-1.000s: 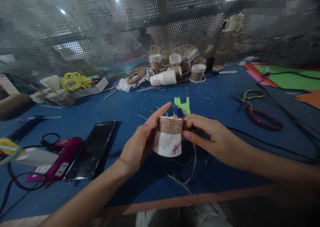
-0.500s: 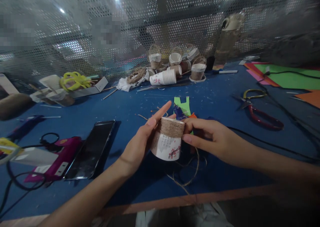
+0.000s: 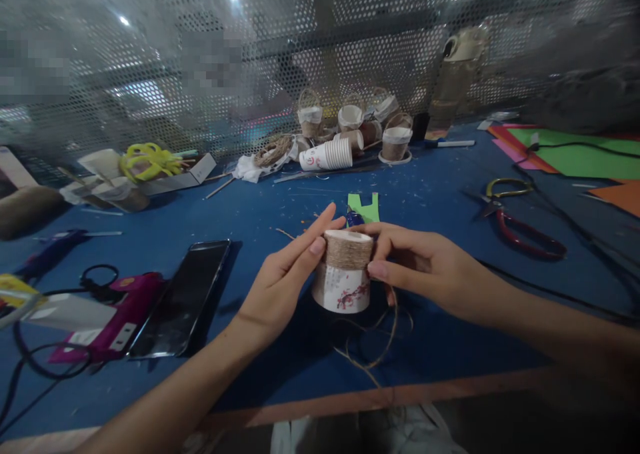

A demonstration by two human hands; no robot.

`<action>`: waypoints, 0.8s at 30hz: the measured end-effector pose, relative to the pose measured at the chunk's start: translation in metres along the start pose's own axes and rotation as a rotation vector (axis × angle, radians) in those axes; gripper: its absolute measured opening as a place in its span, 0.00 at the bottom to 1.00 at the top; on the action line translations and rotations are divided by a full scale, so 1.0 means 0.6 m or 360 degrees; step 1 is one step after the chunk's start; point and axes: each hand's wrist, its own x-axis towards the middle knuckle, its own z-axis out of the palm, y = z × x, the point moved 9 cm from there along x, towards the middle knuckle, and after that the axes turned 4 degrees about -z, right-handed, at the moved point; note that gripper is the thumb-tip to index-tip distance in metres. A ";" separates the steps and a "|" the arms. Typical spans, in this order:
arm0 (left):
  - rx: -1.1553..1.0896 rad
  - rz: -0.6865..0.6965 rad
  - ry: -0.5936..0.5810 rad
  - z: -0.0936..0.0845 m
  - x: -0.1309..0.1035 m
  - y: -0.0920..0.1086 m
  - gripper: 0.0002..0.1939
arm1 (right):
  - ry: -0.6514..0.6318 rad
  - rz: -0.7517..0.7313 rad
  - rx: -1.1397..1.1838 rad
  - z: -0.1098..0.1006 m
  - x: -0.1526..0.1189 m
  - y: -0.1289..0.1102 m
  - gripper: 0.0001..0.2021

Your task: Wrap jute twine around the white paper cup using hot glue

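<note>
A white paper cup [image 3: 345,293] with a printed pink blossom branch stands between my hands, its rim up. Brown twine [image 3: 349,251] is wound in close rows around its upper part. My left hand [image 3: 283,277] presses along the cup's left side, thumb near the rim. On the other side, my right hand [image 3: 423,264] pinches the wound band, its thumb in front and the other fingers behind, partly hidden. A loose tail of twine [image 3: 393,337] hangs below the right fingers and curls toward the table's front edge.
Behind the cup lies a green paper piece [image 3: 369,209]. A phone [image 3: 183,301] and a magenta power strip [image 3: 135,307] are at left, red-handled scissors [image 3: 525,237] at right. Farther back are stacked paper cups [image 3: 327,155], small twine baskets [image 3: 397,144] and coloured sheets [image 3: 575,151].
The cup has shifted slightly right and stands more upright. My left hand has followed it, with its thumb now lower. My right fingers now reach farther over the back of the rim.
</note>
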 end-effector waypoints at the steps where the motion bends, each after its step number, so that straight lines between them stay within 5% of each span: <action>1: 0.0066 0.0032 0.0045 -0.003 -0.001 0.004 0.21 | 0.0011 0.0008 0.0001 -0.001 0.001 0.001 0.12; 13: 0.0248 0.0553 0.0532 -0.041 -0.016 0.061 0.06 | 0.0019 -0.0011 0.0034 -0.004 0.001 0.001 0.13; 21: 0.0260 0.0457 0.0449 -0.044 -0.010 0.050 0.12 | 0.0069 -0.0043 -0.0056 -0.011 0.003 -0.001 0.13; 24: 0.0336 0.0326 0.0256 -0.025 -0.004 0.034 0.15 | 0.0116 -0.0072 -0.0154 -0.015 0.003 -0.008 0.13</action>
